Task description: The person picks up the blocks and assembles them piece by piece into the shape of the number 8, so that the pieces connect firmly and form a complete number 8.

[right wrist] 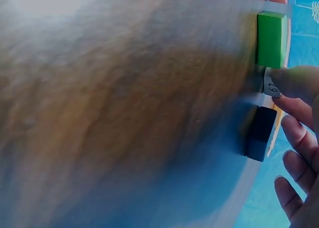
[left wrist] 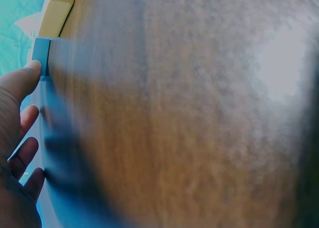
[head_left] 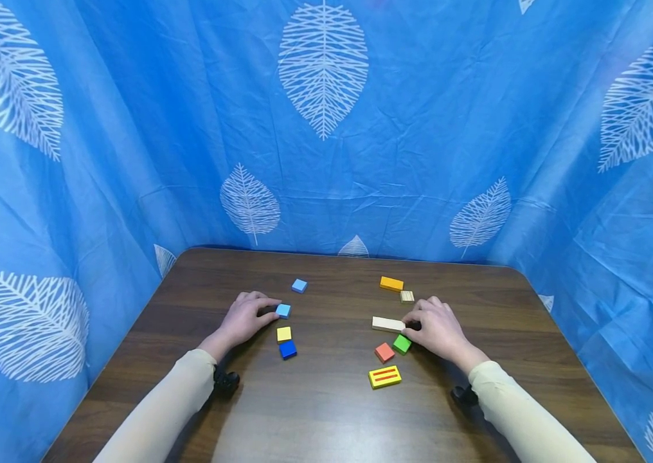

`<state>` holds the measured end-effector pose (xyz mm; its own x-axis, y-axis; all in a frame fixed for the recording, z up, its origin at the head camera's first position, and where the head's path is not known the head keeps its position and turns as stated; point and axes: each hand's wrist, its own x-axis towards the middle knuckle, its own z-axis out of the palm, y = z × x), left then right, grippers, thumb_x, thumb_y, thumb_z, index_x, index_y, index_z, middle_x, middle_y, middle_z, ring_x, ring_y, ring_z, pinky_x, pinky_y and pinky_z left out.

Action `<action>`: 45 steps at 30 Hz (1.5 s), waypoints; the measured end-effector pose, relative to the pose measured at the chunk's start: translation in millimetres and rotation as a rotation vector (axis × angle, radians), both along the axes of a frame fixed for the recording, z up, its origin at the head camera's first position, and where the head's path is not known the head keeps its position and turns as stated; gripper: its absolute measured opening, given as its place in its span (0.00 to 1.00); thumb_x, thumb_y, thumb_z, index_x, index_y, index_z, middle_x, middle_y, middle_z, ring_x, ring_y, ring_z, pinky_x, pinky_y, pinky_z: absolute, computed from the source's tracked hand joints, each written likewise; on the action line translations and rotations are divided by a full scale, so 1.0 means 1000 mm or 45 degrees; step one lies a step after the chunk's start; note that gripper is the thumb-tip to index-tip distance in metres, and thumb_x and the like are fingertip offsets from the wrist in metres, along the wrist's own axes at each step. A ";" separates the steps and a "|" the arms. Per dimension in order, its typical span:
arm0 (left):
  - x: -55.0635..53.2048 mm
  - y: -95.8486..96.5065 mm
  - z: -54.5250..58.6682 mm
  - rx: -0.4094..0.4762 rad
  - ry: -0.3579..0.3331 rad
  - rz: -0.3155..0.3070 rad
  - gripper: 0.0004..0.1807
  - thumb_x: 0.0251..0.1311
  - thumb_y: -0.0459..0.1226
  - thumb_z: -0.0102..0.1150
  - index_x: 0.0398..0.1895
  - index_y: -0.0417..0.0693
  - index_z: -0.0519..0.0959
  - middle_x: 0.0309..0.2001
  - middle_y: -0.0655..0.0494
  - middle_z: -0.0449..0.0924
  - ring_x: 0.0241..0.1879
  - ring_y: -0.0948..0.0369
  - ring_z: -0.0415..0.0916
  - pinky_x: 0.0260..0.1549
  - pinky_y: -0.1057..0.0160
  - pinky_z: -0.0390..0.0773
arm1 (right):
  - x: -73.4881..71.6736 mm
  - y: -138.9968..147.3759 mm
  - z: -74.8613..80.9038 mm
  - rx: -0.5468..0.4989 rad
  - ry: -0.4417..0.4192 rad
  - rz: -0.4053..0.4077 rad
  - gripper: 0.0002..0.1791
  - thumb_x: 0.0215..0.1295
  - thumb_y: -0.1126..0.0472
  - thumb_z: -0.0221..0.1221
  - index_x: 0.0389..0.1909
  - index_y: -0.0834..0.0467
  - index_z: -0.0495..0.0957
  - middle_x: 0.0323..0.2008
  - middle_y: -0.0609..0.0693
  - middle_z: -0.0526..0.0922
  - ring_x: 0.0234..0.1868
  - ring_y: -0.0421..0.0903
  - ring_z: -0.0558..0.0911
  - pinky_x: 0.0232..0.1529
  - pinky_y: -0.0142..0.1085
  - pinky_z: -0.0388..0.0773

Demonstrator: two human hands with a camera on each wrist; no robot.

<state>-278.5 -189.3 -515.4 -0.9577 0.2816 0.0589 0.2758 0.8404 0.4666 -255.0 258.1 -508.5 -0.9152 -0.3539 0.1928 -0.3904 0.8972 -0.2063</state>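
On the near part of the brown table (head_left: pixel 315 418) lies a yellow block with red stripes (head_left: pixel 385 377). A little farther back are a dark blue block (head_left: pixel 288 350) on the left and a red block (head_left: pixel 384 352) on the right, with a green block (head_left: pixel 402 344) just beside the red one. A plain yellow block (head_left: pixel 283 334) sits just past the dark blue one. Next, the right hand (head_left: pixel 435 326) pinches the right end of a long cream block (head_left: pixel 387 324) with thumb and finger. The left hand (head_left: pixel 243 319) pinches a small light blue block (head_left: pixel 283 311) the same way. Beyond are a striped wooden block (head_left: pixel 407 296), another light blue block (head_left: pixel 299 286) and an orange block (head_left: pixel 392 283). Behind hangs a blue curtain (head_left: pixel 407 161) with white leaves.
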 end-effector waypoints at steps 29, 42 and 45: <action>-0.003 -0.002 -0.005 0.054 -0.001 0.024 0.19 0.68 0.48 0.66 0.60 0.59 0.84 0.53 0.55 0.78 0.54 0.51 0.69 0.55 0.45 0.70 | -0.020 -0.081 0.010 0.036 -0.066 0.118 0.10 0.59 0.48 0.73 0.39 0.46 0.90 0.32 0.38 0.75 0.43 0.45 0.70 0.46 0.43 0.66; -0.003 -0.003 -0.006 0.057 -0.001 0.022 0.20 0.68 0.48 0.66 0.61 0.58 0.83 0.54 0.54 0.78 0.55 0.50 0.68 0.55 0.45 0.70 | -0.022 -0.082 0.005 0.006 -0.144 0.077 0.13 0.57 0.47 0.74 0.41 0.47 0.89 0.38 0.41 0.79 0.46 0.47 0.73 0.48 0.46 0.69; -0.004 -0.004 -0.007 0.054 -0.005 0.020 0.20 0.68 0.48 0.66 0.61 0.58 0.84 0.54 0.54 0.78 0.56 0.50 0.68 0.56 0.44 0.70 | -0.023 -0.082 0.005 -0.011 -0.183 0.072 0.13 0.58 0.47 0.73 0.41 0.47 0.89 0.39 0.41 0.80 0.46 0.47 0.74 0.48 0.46 0.72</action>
<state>-282.9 -193.0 -522.3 -0.9624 0.2635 0.0664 0.2604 0.8243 0.5027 -277.7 176.4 -503.2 -0.9122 -0.4046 0.0643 -0.4062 0.8726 -0.2712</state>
